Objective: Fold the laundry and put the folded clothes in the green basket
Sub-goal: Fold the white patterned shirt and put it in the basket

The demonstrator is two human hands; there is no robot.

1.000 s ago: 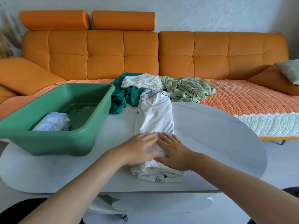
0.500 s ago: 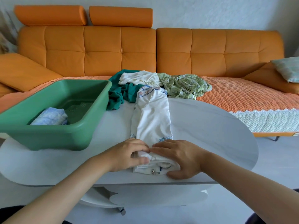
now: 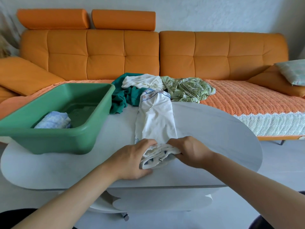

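Basket (image 3: 49, 139) left of garment (image 3: 156, 119), laundry pile (image 3: 186, 90) beyond, sofa (image 3: 214, 55) behind

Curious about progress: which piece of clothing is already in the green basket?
The pale blue folded piece; the white garment being folded, the dark green one and the leafy one lie outside the basket.

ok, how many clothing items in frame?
5: blue one in the basket; white one held by left hand and right hand; teal, cream and green-print piled behind it. More may be hidden underneath.
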